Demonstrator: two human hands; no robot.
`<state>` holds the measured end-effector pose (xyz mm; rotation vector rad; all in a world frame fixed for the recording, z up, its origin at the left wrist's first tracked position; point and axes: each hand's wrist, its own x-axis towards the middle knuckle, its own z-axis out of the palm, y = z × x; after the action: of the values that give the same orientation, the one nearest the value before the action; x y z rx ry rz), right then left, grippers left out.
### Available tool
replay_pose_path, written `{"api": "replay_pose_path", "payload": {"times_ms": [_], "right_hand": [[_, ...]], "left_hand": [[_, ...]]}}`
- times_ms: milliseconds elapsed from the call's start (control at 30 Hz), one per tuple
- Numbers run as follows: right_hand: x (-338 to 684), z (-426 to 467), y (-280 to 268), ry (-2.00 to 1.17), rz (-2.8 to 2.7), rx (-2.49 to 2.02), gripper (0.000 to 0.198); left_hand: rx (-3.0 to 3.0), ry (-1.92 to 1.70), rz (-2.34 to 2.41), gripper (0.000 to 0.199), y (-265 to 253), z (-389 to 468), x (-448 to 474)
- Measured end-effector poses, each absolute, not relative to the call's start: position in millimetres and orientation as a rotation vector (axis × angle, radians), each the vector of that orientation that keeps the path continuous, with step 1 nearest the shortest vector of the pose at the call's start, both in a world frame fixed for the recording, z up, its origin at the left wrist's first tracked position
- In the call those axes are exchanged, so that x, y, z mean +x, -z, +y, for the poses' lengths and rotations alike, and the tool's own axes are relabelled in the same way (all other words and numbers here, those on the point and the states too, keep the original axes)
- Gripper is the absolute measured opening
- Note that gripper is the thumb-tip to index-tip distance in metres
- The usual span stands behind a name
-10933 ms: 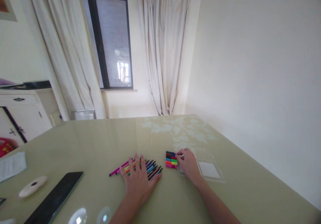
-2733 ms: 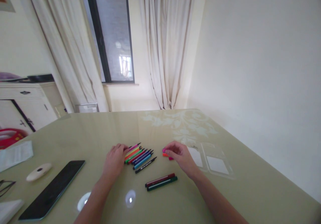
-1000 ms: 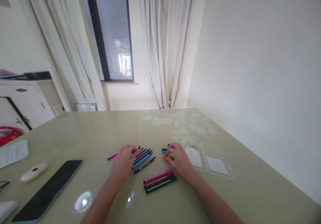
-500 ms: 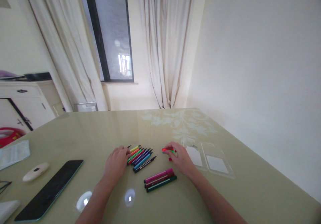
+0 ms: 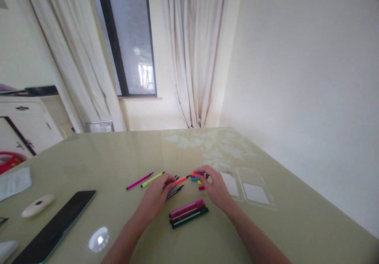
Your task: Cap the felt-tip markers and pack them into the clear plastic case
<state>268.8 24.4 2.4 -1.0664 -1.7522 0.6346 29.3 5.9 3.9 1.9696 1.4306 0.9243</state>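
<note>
My left hand [image 5: 161,189] is closed on an orange felt-tip pen [image 5: 181,180], whose bare black tip points right. Between the fingertips of my right hand [image 5: 211,183] is an orange pen cap [image 5: 194,175], just off that tip. Under and beside my right fingers lie loose caps, among them a blue one [image 5: 194,179] and a dark pink one [image 5: 201,188]. Uncapped pens lie around my left hand: a magenta pen [image 5: 139,181], a yellow-green pen [image 5: 148,182] and a black pen [image 5: 174,193]; others are partly hidden beneath it. Nearer me rest capped pens, pink [image 5: 186,208], dark red [image 5: 189,213] and dark green [image 5: 190,218].
A clear plastic case [image 5: 257,191] lies flat to the right. On the left are a black tablet [image 5: 56,226], a white oval object [image 5: 38,206] and a pale cloth or paper [image 5: 14,183]. A wall borders the table's right edge.
My left hand has moved right, bringing the orange pen out of the row toward my right hand. More of the magenta and yellow-green pens now shows. My right hand has barely shifted.
</note>
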Motion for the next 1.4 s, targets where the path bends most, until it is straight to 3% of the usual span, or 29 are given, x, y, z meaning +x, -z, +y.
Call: {"api": "replay_pose_path", "payload": {"times_ms": [633,933,1233,1400], "right_hand": [[273.0,27.9,-0.7,-1.041,-1.654,-1.058,0.029],[296.3,41.3,3.3,-0.432,-1.947,-1.424,0.017],[295.3,43.8,15.7,-0.402,-2.079,-1.553,0.019],[295.0,42.9,14.7,-0.395,-2.057,-1.595,0.018]], "left_hand": [[1.981,-0.981,1.356,0.023,-7.7,0.9,39.7],[2.185,-0.672,1.394,0.015,8.7,-4.4,45.4],[2.227,-0.643,1.322,0.015,7.0,-8.4,46.0],[2.163,-0.813,1.750,0.029,12.6,15.8,9.2]]}}
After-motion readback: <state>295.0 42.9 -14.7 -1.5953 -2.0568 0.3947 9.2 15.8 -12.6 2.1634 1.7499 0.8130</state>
